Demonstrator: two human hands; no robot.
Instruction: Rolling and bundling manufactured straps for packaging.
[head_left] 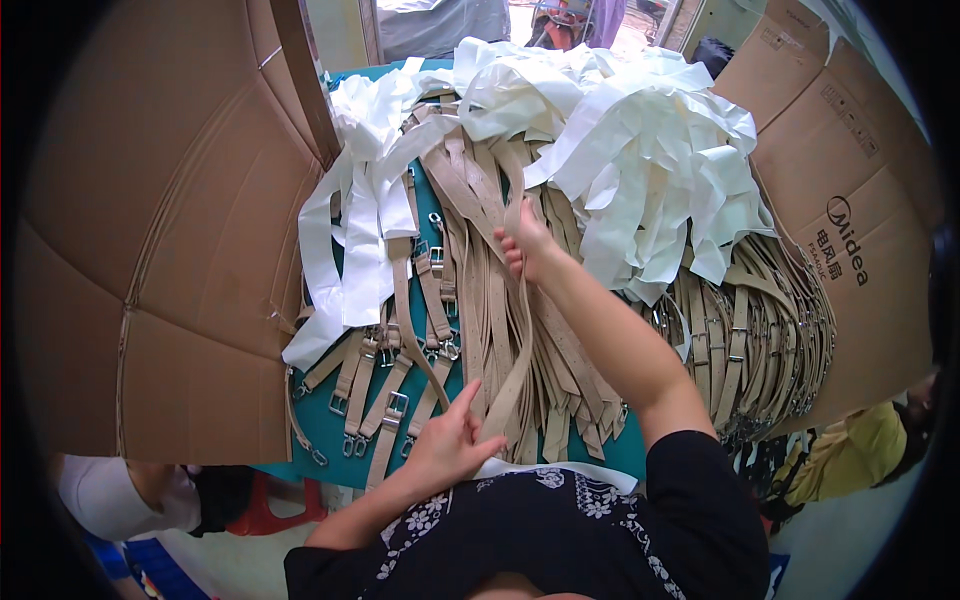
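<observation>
Head view, right hand gripping strap, carton lettering partly unclear

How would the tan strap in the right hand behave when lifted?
The tan strap probably flexes easily, as it curves below the right hand. It looks thin and narrow, so likely light. Being flat, it seems unlikely to roll.

The right fingers hold a beige strap (white strips heaped beyond).
</observation>
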